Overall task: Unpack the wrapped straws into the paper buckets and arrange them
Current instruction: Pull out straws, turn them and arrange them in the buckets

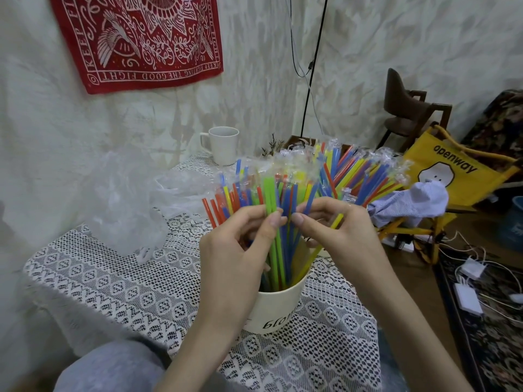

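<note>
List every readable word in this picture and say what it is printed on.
"KEEP FIGHTING THE GOOD FIGHT", upside down along the bottom border of the red bandana on the wall.
"openway" on the yellow bag.
"blom", upside down and partly cut off, on the paper bucket.
Other bandana border lettering: only partly legible.

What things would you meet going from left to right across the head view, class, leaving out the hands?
Crumpled clear plastic bag → white mug → paper bucket of straws → brown chair → yellow bag → white chargers on the floor.

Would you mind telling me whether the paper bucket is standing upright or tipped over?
Upright: the paper bucket stands on its base on the lace tablecloth, rim upward, with straws poking out the top.
</note>
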